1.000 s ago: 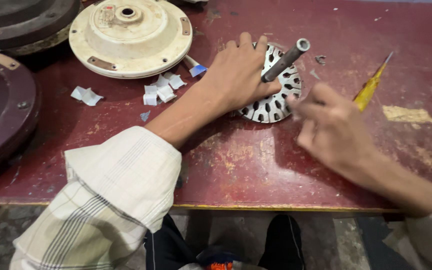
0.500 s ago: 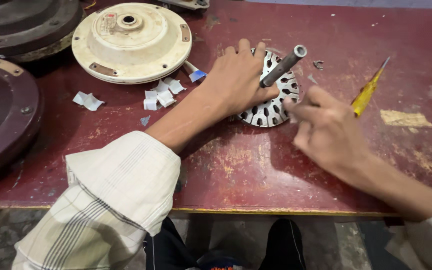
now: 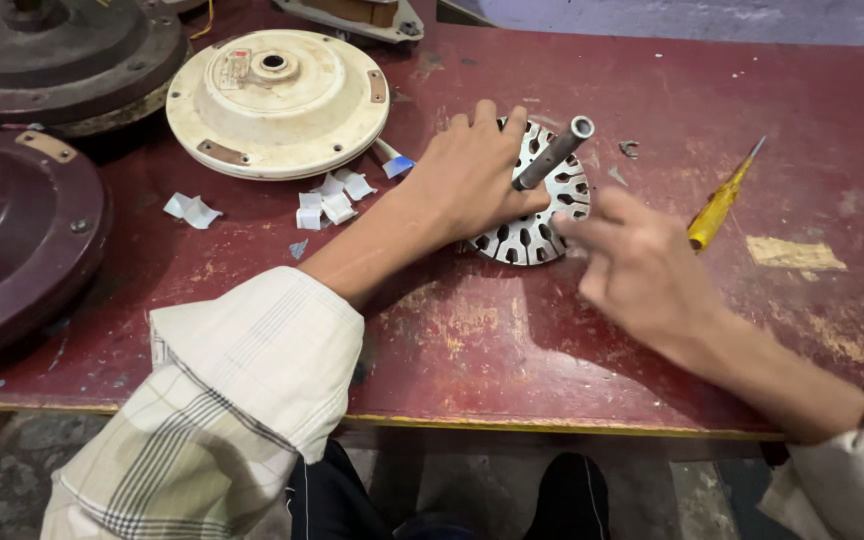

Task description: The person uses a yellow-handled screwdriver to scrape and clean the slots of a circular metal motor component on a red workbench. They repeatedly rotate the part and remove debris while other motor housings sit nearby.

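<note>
A round slotted metal stator core (image 3: 542, 225) lies flat on the red table (image 3: 472, 330), with a grey steel shaft (image 3: 555, 152) sticking up out of its middle. My left hand (image 3: 472, 180) lies over the core's left half, fingers curled about the base of the shaft. My right hand (image 3: 642, 265) hovers at the core's right edge, blurred, its fingers extended and touching or nearly touching the rim; it holds nothing that I can see.
A yellow-handled screwdriver (image 3: 720, 200) lies right of the core. A cream fan motor cover (image 3: 277, 100) sits at the back left, white paper scraps (image 3: 327, 200) in front of it. Dark motor housings (image 3: 22, 230) fill the left side. The table's front edge runs near my lap.
My right hand has moved up and left, from below the core to its right rim. The left hand stays on the core and shaft.
</note>
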